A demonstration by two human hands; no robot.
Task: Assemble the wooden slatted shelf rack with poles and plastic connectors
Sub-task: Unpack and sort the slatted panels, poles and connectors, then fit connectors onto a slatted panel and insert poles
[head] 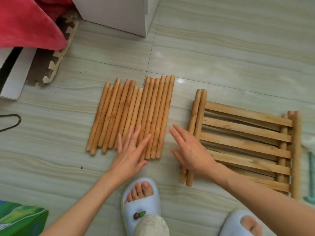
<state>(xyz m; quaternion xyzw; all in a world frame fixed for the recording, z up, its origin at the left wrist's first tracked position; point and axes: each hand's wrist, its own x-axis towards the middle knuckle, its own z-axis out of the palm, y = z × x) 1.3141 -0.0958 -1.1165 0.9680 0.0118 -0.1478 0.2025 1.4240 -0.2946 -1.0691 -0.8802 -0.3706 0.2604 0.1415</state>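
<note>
Left grip [131, 150] and right grip [190, 150], both flat, fingers straight.

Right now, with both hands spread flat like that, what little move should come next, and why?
Probably curl the left hand round one pole from the row of loose poles and lift it out. Both hands are flat and hold nothing: the left rests on the poles, the right hand is between them and the stacked slatted shelves. No pole is joined to a shelf yet.

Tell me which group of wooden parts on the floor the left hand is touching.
The left hand lies flat on the row of loose round wooden poles, laid side by side. The stacked wooden slatted shelf panels lie separately, under the right hand.
</note>
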